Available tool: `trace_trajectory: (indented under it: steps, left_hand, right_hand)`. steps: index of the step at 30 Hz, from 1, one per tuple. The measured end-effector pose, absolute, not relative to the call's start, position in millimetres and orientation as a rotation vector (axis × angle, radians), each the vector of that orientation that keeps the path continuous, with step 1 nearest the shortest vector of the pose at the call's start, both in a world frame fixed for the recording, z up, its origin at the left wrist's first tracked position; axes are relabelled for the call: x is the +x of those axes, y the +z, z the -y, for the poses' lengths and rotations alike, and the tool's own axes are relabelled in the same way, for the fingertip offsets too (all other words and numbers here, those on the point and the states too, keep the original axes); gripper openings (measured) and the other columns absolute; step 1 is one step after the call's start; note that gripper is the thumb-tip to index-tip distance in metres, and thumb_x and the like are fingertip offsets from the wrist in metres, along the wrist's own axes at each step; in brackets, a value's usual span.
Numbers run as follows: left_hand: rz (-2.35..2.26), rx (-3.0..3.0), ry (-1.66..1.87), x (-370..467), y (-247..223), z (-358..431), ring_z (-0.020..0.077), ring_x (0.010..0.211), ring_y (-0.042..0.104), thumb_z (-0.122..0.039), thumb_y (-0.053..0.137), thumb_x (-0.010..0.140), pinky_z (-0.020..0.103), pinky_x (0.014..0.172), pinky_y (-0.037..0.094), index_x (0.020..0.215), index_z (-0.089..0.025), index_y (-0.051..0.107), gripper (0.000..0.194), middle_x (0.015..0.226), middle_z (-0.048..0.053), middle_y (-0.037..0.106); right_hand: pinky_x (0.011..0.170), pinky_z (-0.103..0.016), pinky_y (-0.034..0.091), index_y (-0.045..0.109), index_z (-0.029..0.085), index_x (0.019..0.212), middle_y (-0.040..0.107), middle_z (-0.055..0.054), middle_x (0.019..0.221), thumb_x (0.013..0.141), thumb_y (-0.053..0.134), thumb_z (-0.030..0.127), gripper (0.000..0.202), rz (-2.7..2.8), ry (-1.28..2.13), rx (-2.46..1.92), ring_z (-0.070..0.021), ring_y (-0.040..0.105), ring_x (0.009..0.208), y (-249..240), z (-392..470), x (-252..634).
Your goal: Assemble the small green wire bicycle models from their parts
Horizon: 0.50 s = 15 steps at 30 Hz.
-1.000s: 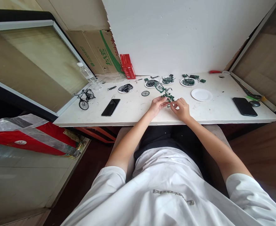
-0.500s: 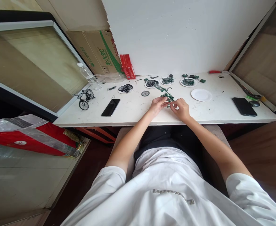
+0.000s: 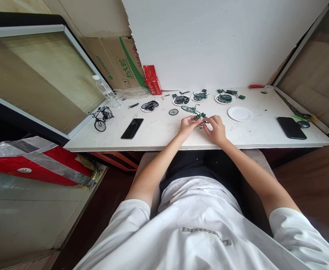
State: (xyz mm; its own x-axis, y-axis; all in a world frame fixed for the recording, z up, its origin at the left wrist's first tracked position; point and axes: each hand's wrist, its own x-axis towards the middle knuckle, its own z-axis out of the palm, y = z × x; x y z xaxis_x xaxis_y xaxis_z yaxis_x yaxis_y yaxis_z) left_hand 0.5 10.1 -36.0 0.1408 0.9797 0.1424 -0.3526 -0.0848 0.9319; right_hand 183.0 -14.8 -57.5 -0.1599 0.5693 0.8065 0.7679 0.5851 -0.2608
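Above the desk (image 3: 159, 135), grasping a green model bicycle (image 3: 201, 115) in the grip of the left hand (image 3: 187, 127); with the right hand (image 3: 217, 129) close against it, cannot tell whether pinching. Beyond, can see a loose wheel (image 3: 173, 111) and white plate (image 3: 240, 113).

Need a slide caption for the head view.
The left hand grips a small green model bicycle, the right hand against it, at a white table where a round, dark spoked wheel lies.
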Motion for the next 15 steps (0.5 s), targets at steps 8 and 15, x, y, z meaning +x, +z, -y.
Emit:
trace_trajectory:
  steps: [8, 15]
  left_hand:
    - [-0.774, 1.155, 1.312, 0.4, -40.4, -12.2, 0.02, 0.088, 0.078, -0.049, 0.108, 0.06, 0.034, 0.086, 0.064, 0.097, -0.016, 0.081, 0.056, 0.099, 0.007, 0.081]
    - [-0.788, 1.127, 1.295, 3.6, -42.3, -14.3, 0.0213, 0.086, 0.079, -0.041, 0.108, 0.061, 0.037, 0.087, 0.065, 0.099, -0.014, 0.081, 0.054, 0.102, 0.009, 0.082]
  right_hand:
    - [0.063, -0.038, 0.047, 0.076, 0.028, 0.125, 0.067, -0.011, 0.103, 0.106, 0.065, 0.025, 0.022, 1.853, -0.266, -1.102, -0.0302, 0.061, 0.103, -60.1, 13.1, 183.7]
    - [0.057, -0.035, 0.037, 0.081, 0.026, 0.108, 0.063, -0.009, 0.089, 0.106, 0.067, 0.027, 0.014, 1.825, -0.289, -1.102, -0.0281, 0.059, 0.094, -62.7, 9.9, 184.8]
